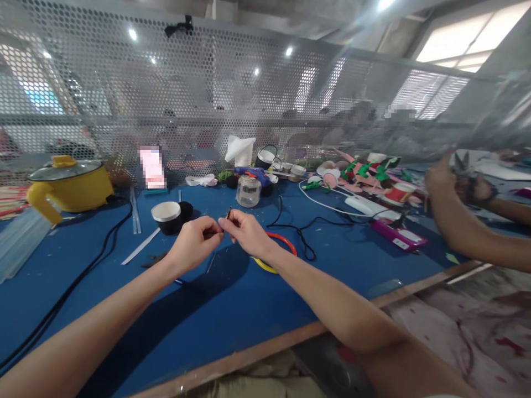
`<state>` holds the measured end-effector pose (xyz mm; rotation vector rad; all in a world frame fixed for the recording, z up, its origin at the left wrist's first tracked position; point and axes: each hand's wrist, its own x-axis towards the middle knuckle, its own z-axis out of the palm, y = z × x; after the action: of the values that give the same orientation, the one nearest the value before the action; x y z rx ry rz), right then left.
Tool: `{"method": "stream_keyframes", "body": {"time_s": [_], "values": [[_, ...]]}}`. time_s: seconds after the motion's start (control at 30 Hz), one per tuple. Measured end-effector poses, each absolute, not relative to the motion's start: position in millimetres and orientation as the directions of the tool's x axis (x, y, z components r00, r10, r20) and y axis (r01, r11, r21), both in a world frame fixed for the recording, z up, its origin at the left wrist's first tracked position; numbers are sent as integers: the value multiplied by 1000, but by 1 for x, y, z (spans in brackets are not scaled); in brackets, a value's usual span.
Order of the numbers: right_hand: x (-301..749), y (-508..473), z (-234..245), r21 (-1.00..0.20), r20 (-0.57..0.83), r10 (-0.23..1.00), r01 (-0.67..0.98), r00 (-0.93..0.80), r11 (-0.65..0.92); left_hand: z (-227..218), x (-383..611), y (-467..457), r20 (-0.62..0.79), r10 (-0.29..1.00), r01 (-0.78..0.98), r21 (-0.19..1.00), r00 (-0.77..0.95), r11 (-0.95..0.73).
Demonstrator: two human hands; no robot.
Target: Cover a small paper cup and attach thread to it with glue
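Over the middle of the blue table (232, 326), my left hand (194, 240) and my right hand (248, 232) meet with fingertips pinched together. A small dark piece (229, 212) sticks up at the right fingertips; it is too small to name, and what the left fingers hold is hidden. Just left stands a black cup with a white rim (166, 216), beside a black ball (186, 210). Dark-jawed pliers (153, 260) lie partly behind my left wrist. A red and yellow ring (286, 241) is partly covered by my right forearm. Behind my hands is a clear jar (248, 192).
A yellow electric pot (72, 185) stands left, its black cord (105, 243) running forward. A phone (151, 168) leans near the mesh panel. Beyond the jar lies a blue glue gun (255, 176). Rightward are a purple power strip (398, 236) and a co-worker's hands with scissors (461, 165).
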<state>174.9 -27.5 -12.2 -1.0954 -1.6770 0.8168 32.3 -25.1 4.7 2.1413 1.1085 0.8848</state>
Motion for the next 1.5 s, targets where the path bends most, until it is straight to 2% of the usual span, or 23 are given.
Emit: {"method": "stream_keyframes", "body": {"time_s": [0.1, 0.27, 0.47, 0.83, 1.07, 1.3, 1.5], "values": [[175, -27, -14, -893, 342, 926, 250, -162, 374, 6, 33, -24, 255, 864, 451, 769, 434, -453], [176, -24, -15, -903, 392, 893, 94, -222, 420, 12, 32, -23, 94, 899, 340, 905, 427, -256], [177, -23, -15, -919, 366, 908, 76, -203, 387, 20, 28, -23, -3, 884, 380, 904, 467, -197], [178, -24, -13, -921, 341, 918, 126, -201, 369, 18, 28, -20, 181, 874, 469, 785, 450, -404], [178, -24, -13, -920, 344, 920, 128, -187, 370, 20, 30, -24, 224, 881, 492, 759, 417, -426], [176, -26, -11, -893, 354, 926, 247, -131, 377, 17, 32, -28, 229, 893, 514, 750, 388, -416], [175, -29, -12, -863, 380, 921, 326, -83, 385, 12, 33, -29, 275, 894, 595, 671, 353, -442]]}}
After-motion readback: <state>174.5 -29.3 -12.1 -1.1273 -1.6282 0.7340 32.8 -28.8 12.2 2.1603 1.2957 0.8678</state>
